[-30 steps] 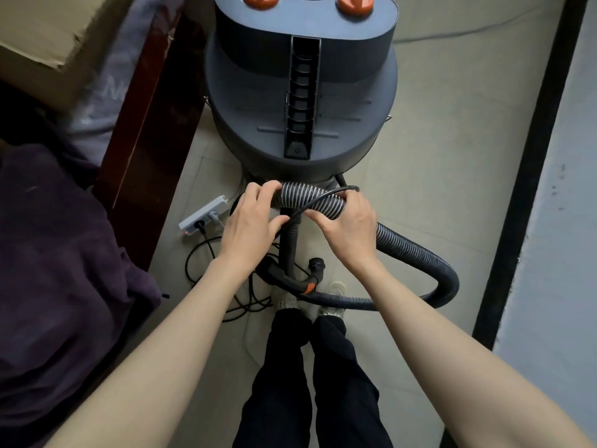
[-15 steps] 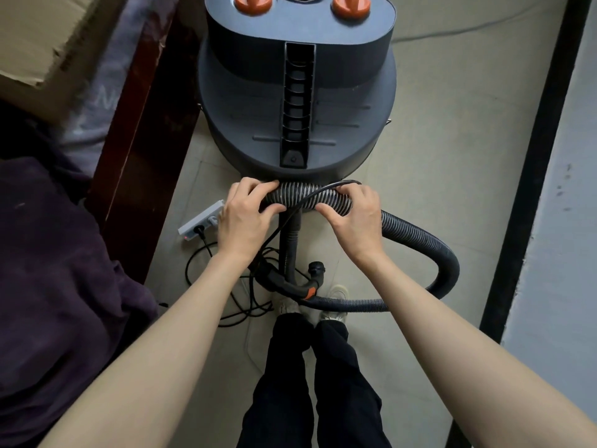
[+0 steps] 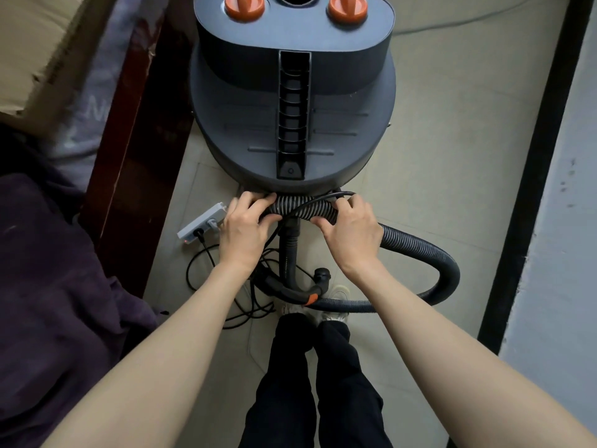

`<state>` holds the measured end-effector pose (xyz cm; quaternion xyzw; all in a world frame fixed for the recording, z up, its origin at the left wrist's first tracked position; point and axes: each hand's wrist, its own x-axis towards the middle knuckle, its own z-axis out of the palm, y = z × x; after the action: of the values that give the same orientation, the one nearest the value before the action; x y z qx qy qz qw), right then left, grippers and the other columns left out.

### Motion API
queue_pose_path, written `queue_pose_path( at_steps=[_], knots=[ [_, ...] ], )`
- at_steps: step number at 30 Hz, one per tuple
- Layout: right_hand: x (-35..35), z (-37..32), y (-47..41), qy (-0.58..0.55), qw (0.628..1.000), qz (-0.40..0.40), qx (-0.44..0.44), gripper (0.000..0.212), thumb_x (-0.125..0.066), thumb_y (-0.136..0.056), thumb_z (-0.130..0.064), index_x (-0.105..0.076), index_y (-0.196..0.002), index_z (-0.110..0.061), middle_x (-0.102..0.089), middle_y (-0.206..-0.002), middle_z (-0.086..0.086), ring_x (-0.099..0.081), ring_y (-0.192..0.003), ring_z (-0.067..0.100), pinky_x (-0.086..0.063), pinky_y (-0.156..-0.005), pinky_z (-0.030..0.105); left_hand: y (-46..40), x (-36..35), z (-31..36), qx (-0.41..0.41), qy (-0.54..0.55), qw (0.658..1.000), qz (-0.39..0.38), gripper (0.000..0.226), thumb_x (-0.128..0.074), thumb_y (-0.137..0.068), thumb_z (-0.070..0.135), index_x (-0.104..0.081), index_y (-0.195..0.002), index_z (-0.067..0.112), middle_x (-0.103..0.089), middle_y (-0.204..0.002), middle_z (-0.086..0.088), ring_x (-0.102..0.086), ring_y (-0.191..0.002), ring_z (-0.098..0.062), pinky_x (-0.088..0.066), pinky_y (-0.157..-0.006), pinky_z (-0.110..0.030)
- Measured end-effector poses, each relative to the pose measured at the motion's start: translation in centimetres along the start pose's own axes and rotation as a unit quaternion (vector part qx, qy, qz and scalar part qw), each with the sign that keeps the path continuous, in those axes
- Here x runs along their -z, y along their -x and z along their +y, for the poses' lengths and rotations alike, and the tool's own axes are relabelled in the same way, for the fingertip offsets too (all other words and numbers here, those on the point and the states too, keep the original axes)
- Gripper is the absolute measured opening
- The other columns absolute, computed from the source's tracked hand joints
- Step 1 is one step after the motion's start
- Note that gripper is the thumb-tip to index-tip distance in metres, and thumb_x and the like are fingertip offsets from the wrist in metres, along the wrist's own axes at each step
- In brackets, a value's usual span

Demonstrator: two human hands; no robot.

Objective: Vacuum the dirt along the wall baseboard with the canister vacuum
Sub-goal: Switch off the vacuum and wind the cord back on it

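Head view: the canister vacuum (image 3: 292, 101) stands on the floor directly ahead of the person. Its hose (image 3: 303, 206) lies crosswise against the canister's near base. The left hand (image 3: 245, 227) and right hand (image 3: 350, 232) are both curled round the hose, equally near it. To the right of the canister the hose loops back toward the feet. The baseboard (image 3: 529, 176) runs well right of the canister. No containers seen.

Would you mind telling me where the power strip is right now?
In the head view the power strip lies on the floor at left, just beside the left hand, between the dark wooden board and the vacuum.
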<state>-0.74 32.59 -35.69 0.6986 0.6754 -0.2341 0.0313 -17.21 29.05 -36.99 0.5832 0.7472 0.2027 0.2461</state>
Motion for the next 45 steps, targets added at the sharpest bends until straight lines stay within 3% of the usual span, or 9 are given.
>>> queue_pose_path(
  at_steps=[5,13,23,29,32,34,39,42,45],
  knots=[
    [-0.3,0.1,-0.2,-0.007,1.000,-0.017,-0.006,0.046,-0.062,-0.089,-0.048,-0.060,-0.109,-0.007,-0.054,-0.114,0.010,-0.050,-0.111,0.028,-0.038,-0.071,0.036,0.4,0.0,-0.1,0.033,0.087,0.995,0.037,0.029,-0.067,-0.083,0.001,-0.068,-0.111,0.000,-0.066,-0.105,-0.015,-0.061,-0.101,-0.031,-0.048,-0.094,-0.040],
    [-0.7,0.1,-0.5,0.010,0.999,-0.044,0.003,0.046,-0.060,-0.091,-0.045,-0.060,-0.115,-0.006,-0.048,-0.123,0.010,-0.045,-0.114,0.028,-0.043,-0.074,0.040,0.0,-0.2,0.0,0.038,0.032,0.999,0.016,0.022,-0.066,-0.083,0.001,-0.070,-0.105,0.001,-0.064,-0.100,-0.017,-0.056,-0.097,-0.035,-0.044,-0.084,-0.037],
    [-2.8,0.7,-1.0,-0.006,0.999,-0.042,-0.005,0.052,-0.057,-0.092,-0.045,-0.060,-0.123,-0.003,-0.053,-0.131,0.011,-0.039,-0.124,0.029,-0.046,-0.081,0.043,-0.3,-0.9,-0.5,0.044,0.038,0.998,0.010,0.025,-0.064,-0.085,0.001,-0.068,-0.109,-0.001,-0.064,-0.106,-0.020,-0.056,-0.102,-0.039,-0.046,-0.089,-0.047],
    [-3.3,0.7,0.4,-0.083,0.996,0.016,0.002,0.052,-0.056,-0.097,-0.030,-0.047,-0.140,-0.004,-0.055,-0.124,0.017,-0.040,-0.123,0.031,-0.032,-0.098,0.033,0.3,-1.2,-0.1,0.060,0.066,0.996,0.000,0.033,-0.055,-0.092,0.005,-0.060,-0.125,0.005,-0.057,-0.125,-0.016,-0.049,-0.119,-0.031,-0.035,-0.104,-0.032],
    [-3.1,1.2,1.7,-0.112,0.993,0.020,0.038,0.050,-0.054,-0.097,-0.020,-0.044,-0.142,0.000,-0.054,-0.124,0.023,-0.039,-0.127,0.033,-0.025,-0.105,0.031,3.2,-1.7,-0.3,0.016,0.046,0.999,0.007,0.039,-0.049,-0.092,-0.001,-0.053,-0.131,0.002,-0.045,-0.140,-0.016,-0.039,-0.131,-0.030,-0.026,-0.111,-0.032],
    [-3.2,1.8,2.6,-0.138,0.989,0.007,0.059,0.046,-0.052,-0.097,-0.013,-0.044,-0.140,0.002,-0.053,-0.131,0.023,-0.036,-0.134,0.032,-0.021,-0.110,0.029,5.4,-2.7,-1.2,0.008,0.015,1.000,-0.024,0.042,-0.049,-0.090,-0.001,-0.051,-0.132,0.002,-0.037,-0.146,-0.015,-0.031,-0.136,-0.029,-0.023,-0.113,-0.034],
    [-3.9,3.9,6.6,-0.203,0.975,-0.027,0.090,0.038,-0.048,-0.098,-0.006,-0.052,-0.135,-0.001,-0.054,-0.133,0.016,-0.046,-0.127,0.028,-0.028,-0.105,0.023,10.4,-4.4,-4.1,0.199,0.046,0.939,-0.277,0.039,-0.050,-0.096,0.017,-0.048,-0.133,0.006,-0.052,-0.136,-0.011,-0.047,-0.127,-0.025,-0.034,-0.101,-0.027],
    [-4.9,5.4,9.6,-0.231,0.967,-0.076,0.079,0.036,-0.046,-0.098,-0.004,-0.055,-0.134,-0.004,-0.058,-0.132,0.014,-0.051,-0.124,0.025,-0.032,-0.104,0.024,13.6,-4.8,-4.8,0.182,0.049,0.943,-0.276,0.028,-0.052,-0.096,0.015,-0.053,-0.123,0.008,-0.058,-0.126,-0.011,-0.053,-0.119,-0.025,-0.039,-0.098,-0.030],
    [-6.5,6.8,12.9,-0.245,0.959,-0.136,0.051,0.035,-0.044,-0.099,-0.006,-0.057,-0.132,-0.007,-0.062,-0.129,0.013,-0.054,-0.122,0.025,-0.037,-0.105,0.029,16.1,-4.8,-4.4,0.154,0.046,0.958,-0.238,0.007,-0.051,-0.096,0.020,-0.052,-0.102,0.017,-0.063,-0.100,-0.004,-0.059,-0.098,-0.023,-0.044,-0.081,-0.034]
  ],
)
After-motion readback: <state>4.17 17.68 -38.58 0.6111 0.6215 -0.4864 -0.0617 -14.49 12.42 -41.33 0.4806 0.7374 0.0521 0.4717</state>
